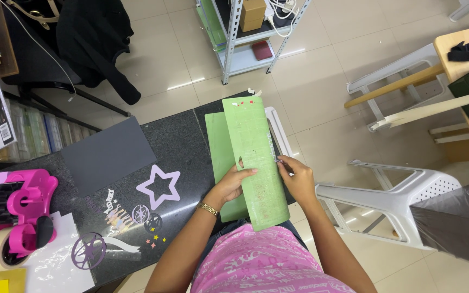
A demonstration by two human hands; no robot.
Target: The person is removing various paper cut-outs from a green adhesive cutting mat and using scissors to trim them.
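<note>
Holding: left hand (233,182) is gripping the top mat (256,163), thumb on its face and fingers curled under its left edge, steadying it.
Right hand: right hand (298,179) is pinching a thin tool (279,160) at the mat's right edge; fingers are closed on the tool, tip touching the mat. Tool kind cannot be told at this size.
Mat place: green mat is lying over the tabletop's (180,146) right edge, near end overhanging toward the person's lap, far end reaching the far right corner.
Axis: long axis is running from the person outward, tilted slightly left at the far end; worn face is pointing up.
Why so: judging by the grip, the mat is being braced so the tool can work along its edge without it sliding.
Under it: second mat (219,157), paler green, is lying flat beneath, showing on the left.
Nearby: grey sheet (107,154) near the far edge; lilac star (160,186) at mid-table; pink tape dispenser (17,209) at the left edge.
Off table: white stool (392,198) is standing just right of the person.
</note>
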